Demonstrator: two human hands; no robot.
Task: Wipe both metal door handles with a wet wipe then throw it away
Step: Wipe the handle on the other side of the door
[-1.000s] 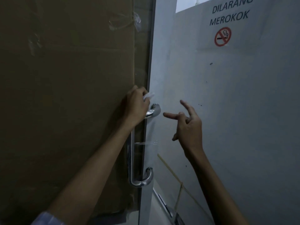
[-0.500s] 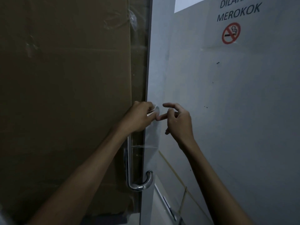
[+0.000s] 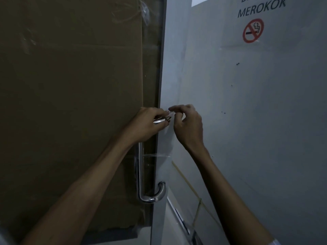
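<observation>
1. Left hand [image 3: 147, 122] fingers [image 3: 163, 123] are curling round the top bend of the metal door handle [image 3: 141, 174], gripping it.
2. Right hand [image 3: 188, 123] fingers are pinching the wet wipe [image 3: 170, 113], just beside the left hand at the handle top.
3. Handle is sitting on a glass door [image 3: 159, 68]; cardboard [image 3: 70, 103] behind it, no-smoking sign [image 3: 253, 30] upper right.

Left hand [image 3: 147, 123]: fingers curled round top bend of metal door handle [image 3: 141, 174], arm reaching up from lower left. Right hand [image 3: 188, 126]: just beside left, fingers curled, fingertips [image 3: 171, 109] at left hand's fingertips; forearm rising from lower right.
</observation>
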